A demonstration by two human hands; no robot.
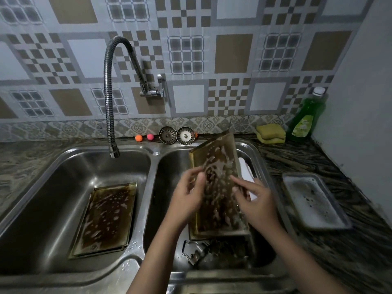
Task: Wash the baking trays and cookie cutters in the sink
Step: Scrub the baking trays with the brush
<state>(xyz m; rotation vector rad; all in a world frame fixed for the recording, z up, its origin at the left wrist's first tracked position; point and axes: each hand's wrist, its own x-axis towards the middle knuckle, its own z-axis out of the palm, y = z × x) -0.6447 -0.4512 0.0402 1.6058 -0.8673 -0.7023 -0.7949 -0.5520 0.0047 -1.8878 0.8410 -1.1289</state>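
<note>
Tray (218,187) soapy, propped steep in right basin (169,166), top edge on far rim. My left hand (186,200) pinches its left edge; right hand (254,200) flat-fingered on face. Risk: slick tray slips, drops onto cutters (203,251) at near edge. Second tray (106,219) flat in left basin.

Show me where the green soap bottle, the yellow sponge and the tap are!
green soap bottle (308,115), head view, green body.
yellow sponge (270,131), head view, top face.
tap (108,107), head view, ribbed hose.
</note>
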